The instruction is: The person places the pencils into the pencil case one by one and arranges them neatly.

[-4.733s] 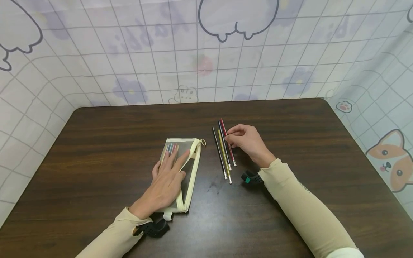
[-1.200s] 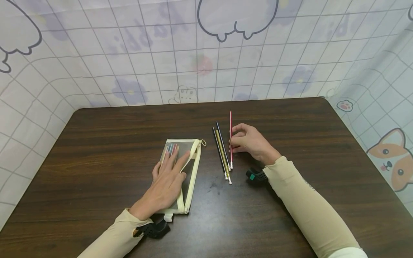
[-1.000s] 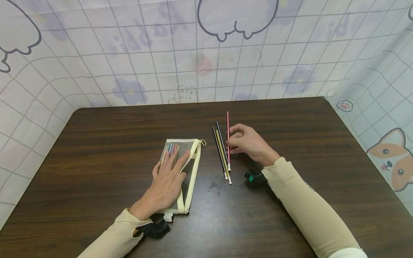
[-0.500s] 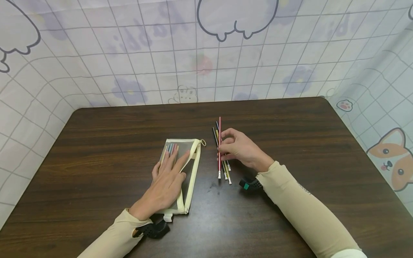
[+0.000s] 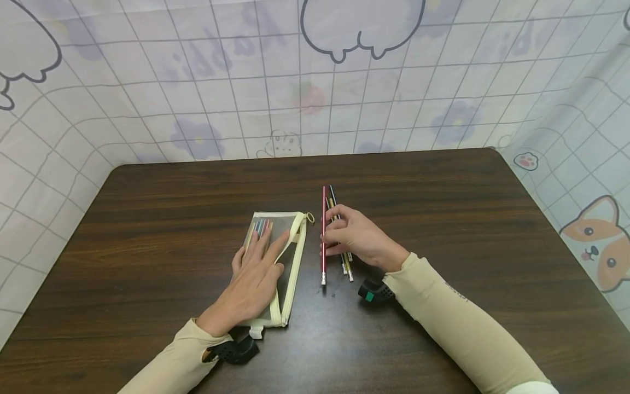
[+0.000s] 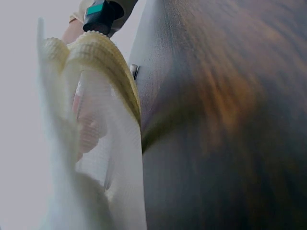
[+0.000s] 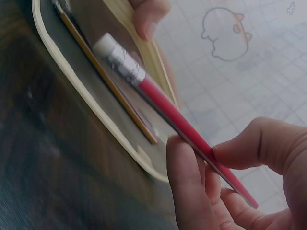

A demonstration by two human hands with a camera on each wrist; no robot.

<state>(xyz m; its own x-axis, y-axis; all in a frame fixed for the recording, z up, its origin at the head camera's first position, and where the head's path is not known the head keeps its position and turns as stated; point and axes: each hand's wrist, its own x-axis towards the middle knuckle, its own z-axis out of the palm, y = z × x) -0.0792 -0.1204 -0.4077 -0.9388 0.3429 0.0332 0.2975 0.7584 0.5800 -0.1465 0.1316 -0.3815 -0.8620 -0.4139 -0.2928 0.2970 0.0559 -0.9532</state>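
Note:
A mesh zip pencil pouch [image 5: 297, 262] with cream edging lies on the table, its zip undone along the right side. My left hand [image 5: 251, 282] rests on it with straight fingers, partly covering the coloured pencils [image 5: 261, 225] inside. Between thumb and fingers my right hand [image 5: 361, 238] pinches a red pencil [image 5: 323, 262], just right of the pouch. The white eraser end of this red pencil [image 7: 163, 105] shows in the right wrist view, with a yellow pencil [image 7: 105, 76] within the pouch behind. Mesh and cream zip edging [image 6: 108, 52] fill much of the left wrist view.
Black, gold and dark blue pencils lie close together under and beside my right hand; the gold pencil [image 5: 350, 273] reaches nearest. The dark wooden table [image 5: 433, 208] meets a grid-patterned cloth [image 5: 315, 120] at the back and sides.
My right hand has picked the red pencil out from beside the other pencils and carried it left across them, towards the pouch. My left hand has stayed on the pouch.

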